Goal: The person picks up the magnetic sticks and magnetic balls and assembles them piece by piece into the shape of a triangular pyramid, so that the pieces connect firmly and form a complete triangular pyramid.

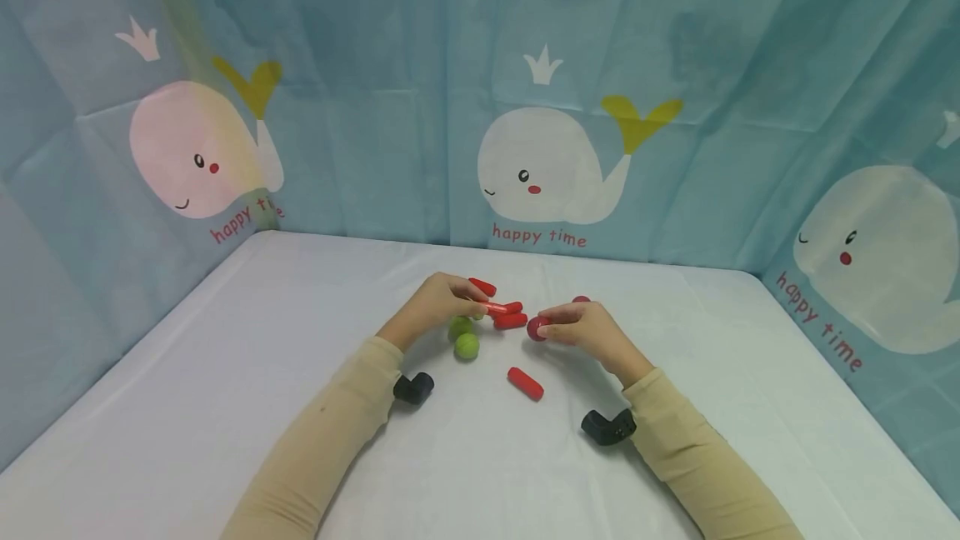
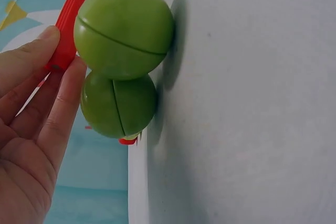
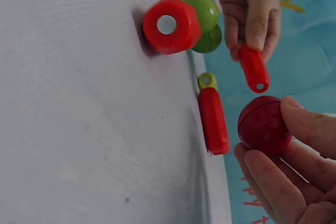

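Tan sleeves reach in from the near side over the white-covered bench, with a black wrist device at the right cuff and another at the left. Just beyond, between the forearms, a loose red stick lies on the cloth, apart from both hands. Farther on, two green balls sit touching, just beside the left hand on its near side. Right hand pinches a dark red ball between thumb and fingers, the ball at its fingertips, on the side facing the other hand. Left hand pinches a second red stick at its fingertips, the free end near the ball but apart from it. More red sticks lie between the hands, another behind the left one, and a second dark red ball shows partly behind the right. Farthest back hangs a blue whale-print curtain.
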`<state>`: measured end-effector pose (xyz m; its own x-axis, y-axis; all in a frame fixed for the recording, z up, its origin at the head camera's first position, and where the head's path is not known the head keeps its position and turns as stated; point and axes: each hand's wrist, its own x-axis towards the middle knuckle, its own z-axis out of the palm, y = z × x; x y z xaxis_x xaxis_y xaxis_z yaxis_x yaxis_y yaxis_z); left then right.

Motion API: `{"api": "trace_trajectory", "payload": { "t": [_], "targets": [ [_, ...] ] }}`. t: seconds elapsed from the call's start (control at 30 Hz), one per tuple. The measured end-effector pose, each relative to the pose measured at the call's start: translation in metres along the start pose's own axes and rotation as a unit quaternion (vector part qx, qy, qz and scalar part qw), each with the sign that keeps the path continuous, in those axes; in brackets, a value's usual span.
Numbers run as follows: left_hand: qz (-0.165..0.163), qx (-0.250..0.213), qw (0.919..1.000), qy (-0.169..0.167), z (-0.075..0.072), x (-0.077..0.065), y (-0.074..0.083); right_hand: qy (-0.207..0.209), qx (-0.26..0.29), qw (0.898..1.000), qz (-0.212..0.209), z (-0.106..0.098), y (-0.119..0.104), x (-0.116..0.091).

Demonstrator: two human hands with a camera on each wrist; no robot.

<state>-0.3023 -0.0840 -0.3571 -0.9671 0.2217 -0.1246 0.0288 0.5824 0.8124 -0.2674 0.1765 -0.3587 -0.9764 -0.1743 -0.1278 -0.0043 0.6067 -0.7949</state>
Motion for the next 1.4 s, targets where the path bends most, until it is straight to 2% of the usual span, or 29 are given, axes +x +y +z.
{"api": "trace_trajectory", "payload": {
  "t": [0.4,0.8,1.13,1.4],
  "targets": [
    [0.010,0.022,0.9997,-0.006,0.007,0.002,0.001,0.006,0.012,1.000,-0.006,0.003,-0.001,0.000],
    [0.011,0.017,0.9997,-0.010,0.011,0.000,0.005,0.005,0.027,1.000,-0.009,0.005,-0.004,-0.001],
    [0.034,0.001,0.9992,-0.023,0.012,-0.002,0.006,0.002,0.010,1.000,-0.023,0.006,-0.004,-0.003],
    [0.022,0.006,0.9995,-0.020,0.013,-0.004,0.007,-0.001,0.008,1.000,-0.014,0.007,-0.004,-0.002]
  ]
}}
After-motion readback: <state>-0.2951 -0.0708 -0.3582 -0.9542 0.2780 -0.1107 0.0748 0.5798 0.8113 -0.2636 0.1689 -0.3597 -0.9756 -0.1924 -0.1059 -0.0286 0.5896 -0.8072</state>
